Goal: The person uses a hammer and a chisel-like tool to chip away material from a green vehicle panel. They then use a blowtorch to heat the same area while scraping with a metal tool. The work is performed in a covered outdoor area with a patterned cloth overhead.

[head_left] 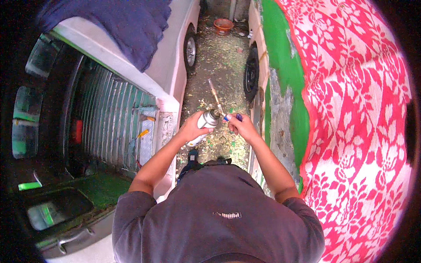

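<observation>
My left hand (195,128) is wrapped round a white gas canister (201,128), tilted with its top up and to the right. Screwed onto that top is a gas torch (218,101) with a brass-coloured tube, its slim nozzle pointing away from me. The fingers of my right hand (242,127) are closed at the torch's blue knob (226,118), beside the canister's top. A small dark purple piece (239,117) shows at these fingers; its kind is not clear. No flame is visible at the nozzle.
Light scraps litter the narrow floor (210,57) between two vehicle bodies. On the left is an opened body with a ribbed bed (109,114) and a dark blue cloth (127,26). A red-and-white floral cloth (351,131) covers the right one. An orange basin (223,25) stands far ahead.
</observation>
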Demonstrator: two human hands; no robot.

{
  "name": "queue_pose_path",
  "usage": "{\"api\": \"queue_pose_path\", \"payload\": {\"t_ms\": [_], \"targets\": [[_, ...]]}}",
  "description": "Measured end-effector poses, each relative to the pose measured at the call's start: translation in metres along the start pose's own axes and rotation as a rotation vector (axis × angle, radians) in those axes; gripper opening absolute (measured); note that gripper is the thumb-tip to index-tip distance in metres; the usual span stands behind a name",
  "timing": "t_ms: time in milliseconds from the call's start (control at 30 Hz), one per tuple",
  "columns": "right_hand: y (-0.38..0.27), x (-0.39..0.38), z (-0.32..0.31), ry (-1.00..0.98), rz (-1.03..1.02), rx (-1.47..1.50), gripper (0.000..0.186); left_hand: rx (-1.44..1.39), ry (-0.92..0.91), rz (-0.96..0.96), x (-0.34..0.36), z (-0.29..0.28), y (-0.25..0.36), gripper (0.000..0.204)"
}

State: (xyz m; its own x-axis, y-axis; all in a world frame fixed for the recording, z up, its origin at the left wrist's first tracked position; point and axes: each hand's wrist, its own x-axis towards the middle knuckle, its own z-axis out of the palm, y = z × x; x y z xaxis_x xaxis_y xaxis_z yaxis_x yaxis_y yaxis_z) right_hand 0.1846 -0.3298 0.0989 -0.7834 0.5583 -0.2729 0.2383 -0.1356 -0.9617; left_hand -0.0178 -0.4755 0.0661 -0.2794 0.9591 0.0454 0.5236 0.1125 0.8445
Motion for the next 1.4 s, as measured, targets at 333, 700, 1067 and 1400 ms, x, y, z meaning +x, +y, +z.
{"api": "queue_pose_path", "payload": {"t_ms": [333,700,1067,1400], "targets": [[0.001,0.013,0.002,0.095,-0.010,0.181,0.033,0.052,-0.106,0.024,0.039,-0.017,-0.002,0.088],[-0.002,0.029,0.029,0.286,-0.092,0.075,0.030,0.034,-0.119,0.024,0.052,-0.031,-0.018,0.086],[-0.019,0.037,0.010,-0.202,0.219,0.601,0.036,-0.027,-0.188,0.097,0.061,-0.047,-0.021,0.082],[-0.022,0.031,0.034,0.095,0.060,0.189,0.027,-0.008,-0.157,0.066,0.053,-0.045,-0.023,0.082]]}}
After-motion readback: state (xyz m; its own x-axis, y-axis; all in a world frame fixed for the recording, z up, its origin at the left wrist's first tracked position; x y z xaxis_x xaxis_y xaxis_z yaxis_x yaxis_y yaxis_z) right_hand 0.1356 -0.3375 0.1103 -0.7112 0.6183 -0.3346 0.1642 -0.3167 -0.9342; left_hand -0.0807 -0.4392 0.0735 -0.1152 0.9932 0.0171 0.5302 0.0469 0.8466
